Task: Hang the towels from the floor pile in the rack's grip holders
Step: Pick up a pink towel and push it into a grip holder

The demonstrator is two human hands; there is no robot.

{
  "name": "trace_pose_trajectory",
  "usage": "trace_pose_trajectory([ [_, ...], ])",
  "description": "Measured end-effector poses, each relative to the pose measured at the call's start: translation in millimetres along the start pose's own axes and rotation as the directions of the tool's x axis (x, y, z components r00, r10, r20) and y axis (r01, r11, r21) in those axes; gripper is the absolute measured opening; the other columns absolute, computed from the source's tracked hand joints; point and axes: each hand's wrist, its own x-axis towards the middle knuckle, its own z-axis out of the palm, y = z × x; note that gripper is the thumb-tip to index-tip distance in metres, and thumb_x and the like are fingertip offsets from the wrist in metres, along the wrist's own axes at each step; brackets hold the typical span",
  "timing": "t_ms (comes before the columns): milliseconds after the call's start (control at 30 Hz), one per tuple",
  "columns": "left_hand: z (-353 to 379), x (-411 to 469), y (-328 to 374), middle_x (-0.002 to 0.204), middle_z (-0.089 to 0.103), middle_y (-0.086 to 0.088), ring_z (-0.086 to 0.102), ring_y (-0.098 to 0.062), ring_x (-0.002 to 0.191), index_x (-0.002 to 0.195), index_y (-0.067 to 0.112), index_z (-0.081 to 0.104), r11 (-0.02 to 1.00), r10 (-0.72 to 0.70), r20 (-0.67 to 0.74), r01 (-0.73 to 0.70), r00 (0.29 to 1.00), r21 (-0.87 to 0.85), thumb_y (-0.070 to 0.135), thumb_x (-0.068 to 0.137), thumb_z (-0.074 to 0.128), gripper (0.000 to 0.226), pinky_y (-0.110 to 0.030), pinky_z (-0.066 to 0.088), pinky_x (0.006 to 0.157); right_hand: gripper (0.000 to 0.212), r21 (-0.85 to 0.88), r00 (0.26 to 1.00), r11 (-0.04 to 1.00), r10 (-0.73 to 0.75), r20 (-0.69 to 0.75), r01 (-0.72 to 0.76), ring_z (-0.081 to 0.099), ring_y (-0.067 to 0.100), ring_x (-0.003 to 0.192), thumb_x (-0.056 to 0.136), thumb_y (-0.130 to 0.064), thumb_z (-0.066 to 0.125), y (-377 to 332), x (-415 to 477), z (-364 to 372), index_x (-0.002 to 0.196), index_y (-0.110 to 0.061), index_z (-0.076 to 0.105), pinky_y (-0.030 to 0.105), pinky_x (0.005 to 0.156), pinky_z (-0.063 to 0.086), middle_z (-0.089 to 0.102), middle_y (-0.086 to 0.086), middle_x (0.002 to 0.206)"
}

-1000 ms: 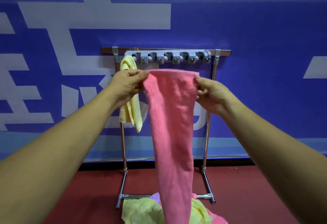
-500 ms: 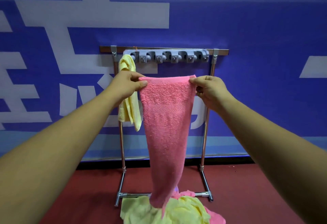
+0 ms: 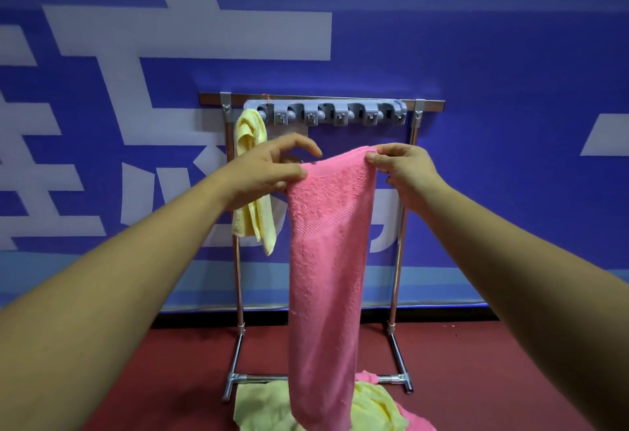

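Pink towel (image 3: 326, 260): held up before the rack (image 3: 403, 226), below its grip holders (image 3: 326, 113).
Left hand (image 3: 269, 171): pinches the towel's top left corner.
Right hand (image 3: 405, 171): pinches the top right corner.
Wall (image 3: 476, 39) writing: white characters, cropped, unreadable.

blue wall banner (image 3: 476, 39) with white lettering, red floor (image 3: 493, 379)

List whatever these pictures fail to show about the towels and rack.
Head view:
Pile of yellow and pink towels on the floor: count unknown; the hanging pink terry towel covers its middle, the bottom edge cuts it.
Yellow towel on the rack: middle hidden by the left hand.
Grey grip-holder strip: clamp details too small.
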Motion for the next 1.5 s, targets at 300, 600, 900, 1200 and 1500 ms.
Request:
trace_pose_trajectory([
  [300, 13, -2, 11, 0.111, 0.072, -0.005, 0.068, -0.016, 0.109, 0.118, 0.016, 0.067, 0.937, 0.002, 0.227, -0.081, 0.974, 0.341, 0.005, 0.090, 0.069, 0.031, -0.039, 0.052, 0.101, 0.009, 0.075, 0.997, 0.996, 0.043, 0.058, -0.047, 0.069, 0.021, 0.082, 0.085, -0.006, 0.077, 12, 5, 4, 0.094, -0.005, 0.076, 0.035, 0.078, 0.056, 0.074, 0.010, 0.089],
  [600, 23, 6, 17, 0.106, 0.063, 0.009, 0.058, -0.006, 0.107, 0.098, 0.018, 0.073, 0.892, 0.222, 0.121, -0.251, 0.968, 0.376, 0.025, 0.090, 0.069, 0.011, -0.028, 0.047, 0.097, 0.032, 0.143, 0.981, 0.986, 0.056, 0.187, -0.084, 0.066, 0.030, 0.085, 0.086, -0.002, 0.074, 14, -7, 10, 0.112, 0.014, 0.065, 0.038, 0.084, 0.061, 0.069, 0.032, 0.104],
  [900, 22, 19, 7, 0.085, 0.071, 0.009, 0.065, -0.005, 0.082, 0.094, 0.019, 0.074, 0.827, 0.257, -0.200, -0.108, 0.945, 0.552, 0.030, 0.091, 0.069, 0.013, -0.027, 0.054, 0.074, 0.017, 0.235, 0.948, 0.969, 0.001, 0.319, -0.080, 0.073, 0.021, 0.079, 0.086, 0.002, 0.071, -4, -27, 25, 0.103, 0.007, 0.068, 0.026, 0.072, 0.059, 0.074, 0.015, 0.091],
  [1200, 17, 17, 12, 0.082, 0.070, 0.007, 0.064, -0.004, 0.078, 0.090, 0.023, 0.074, 0.822, 0.230, -0.256, -0.047, 0.939, 0.567, 0.033, 0.090, 0.070, 0.011, -0.019, 0.050, 0.068, 0.011, 0.267, 0.910, 0.963, -0.072, 0.409, -0.044, 0.070, 0.021, 0.084, 0.088, -0.007, 0.072, -9, -34, 33, 0.098, -0.002, 0.074, 0.030, 0.081, 0.058, 0.074, 0.013, 0.092],
  [1500, 4, 9, 4, 0.105, 0.052, 0.004, 0.049, -0.008, 0.099, 0.082, 0.022, 0.072, 0.820, 0.035, -0.091, 0.024, 0.995, 0.572, 0.051, 0.077, 0.072, 0.030, -0.022, 0.039, 0.083, 0.016, 0.138, 0.948, 0.989, -0.098, 0.303, 0.058, 0.065, 0.024, 0.087, 0.084, -0.004, 0.077, -8, -34, 22, 0.099, 0.001, 0.074, 0.041, 0.087, 0.054, 0.073, 0.013, 0.093],
])
